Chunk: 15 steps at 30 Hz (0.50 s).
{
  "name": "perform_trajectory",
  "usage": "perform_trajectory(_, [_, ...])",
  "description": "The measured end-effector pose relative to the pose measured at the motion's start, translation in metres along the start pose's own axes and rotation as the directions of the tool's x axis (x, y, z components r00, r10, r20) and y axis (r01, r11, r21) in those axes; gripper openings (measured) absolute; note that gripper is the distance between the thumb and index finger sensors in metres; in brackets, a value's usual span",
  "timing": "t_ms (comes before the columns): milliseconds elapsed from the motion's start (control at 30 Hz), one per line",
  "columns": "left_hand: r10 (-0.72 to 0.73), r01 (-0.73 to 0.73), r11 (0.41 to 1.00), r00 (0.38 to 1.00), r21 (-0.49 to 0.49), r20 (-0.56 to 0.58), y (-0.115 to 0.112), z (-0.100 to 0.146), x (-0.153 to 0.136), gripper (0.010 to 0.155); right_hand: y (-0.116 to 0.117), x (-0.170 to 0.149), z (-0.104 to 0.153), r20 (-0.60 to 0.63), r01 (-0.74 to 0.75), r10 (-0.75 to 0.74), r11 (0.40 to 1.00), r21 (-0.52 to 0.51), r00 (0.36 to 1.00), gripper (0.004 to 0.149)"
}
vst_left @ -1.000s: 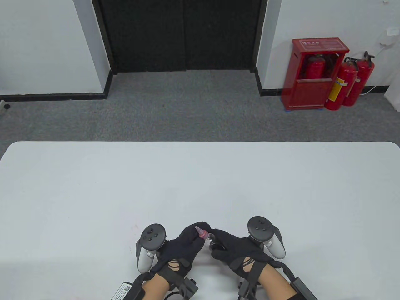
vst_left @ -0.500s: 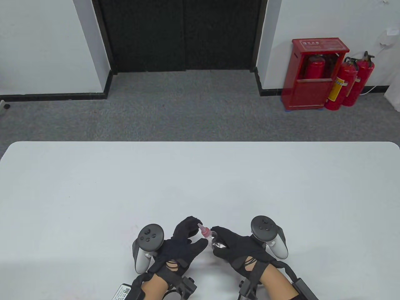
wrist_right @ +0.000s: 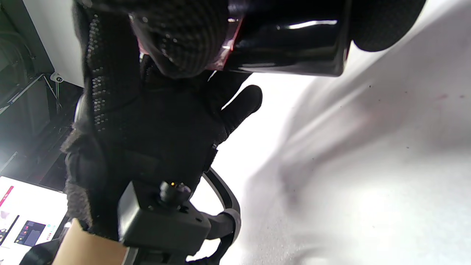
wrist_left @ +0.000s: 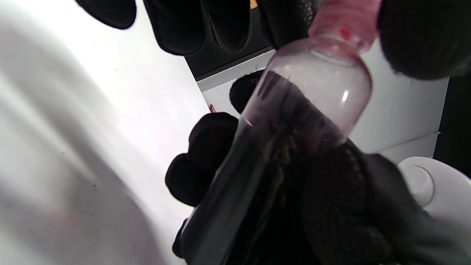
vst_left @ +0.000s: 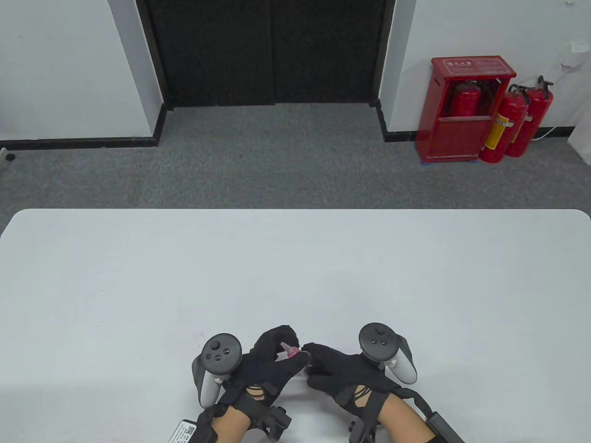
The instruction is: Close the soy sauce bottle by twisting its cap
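A small clear soy sauce bottle [wrist_left: 294,121], dark liquid in its lower part, is held tilted just above the white table [vst_left: 295,258] near its front edge. Its red pointed cap [vst_left: 290,350] sits on the neck and also shows in the left wrist view [wrist_left: 346,18]. My left hand [vst_left: 287,345] pinches the cap between thumb and fingers. My right hand [vst_left: 315,359] grips the bottle body from the right, hiding most of it in the table view. The bottle's dark base [wrist_right: 294,40] shows in the right wrist view under my right fingers [wrist_right: 176,40].
Both hands work close together at the front middle of the table. A tracker sits on the back of each hand, left [vst_left: 217,364] and right [vst_left: 385,350]. Grey carpet and red fire extinguishers [vst_left: 503,124] lie beyond the far edge.
My left fingers, lifted off the cap half a second ago, have closed on it again. Both hands and the bottle have shifted slightly left and toward the front edge.
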<state>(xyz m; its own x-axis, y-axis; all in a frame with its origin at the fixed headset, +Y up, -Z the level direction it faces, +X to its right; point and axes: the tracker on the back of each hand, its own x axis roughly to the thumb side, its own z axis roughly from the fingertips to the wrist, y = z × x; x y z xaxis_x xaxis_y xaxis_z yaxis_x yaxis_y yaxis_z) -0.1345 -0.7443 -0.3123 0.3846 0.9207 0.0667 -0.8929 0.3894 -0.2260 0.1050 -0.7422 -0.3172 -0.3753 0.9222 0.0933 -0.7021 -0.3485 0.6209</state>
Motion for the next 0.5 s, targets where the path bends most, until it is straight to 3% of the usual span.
perform_trajectory(500, [0.077, -0.077, 0.997, 0.997, -0.009, -0.018, 0.0003, -0.001, -0.0032, 0.059, 0.0013, -0.0016, -0.0011, -0.008, 0.05, -0.05, 0.998, 0.026, 0.999, 0.076])
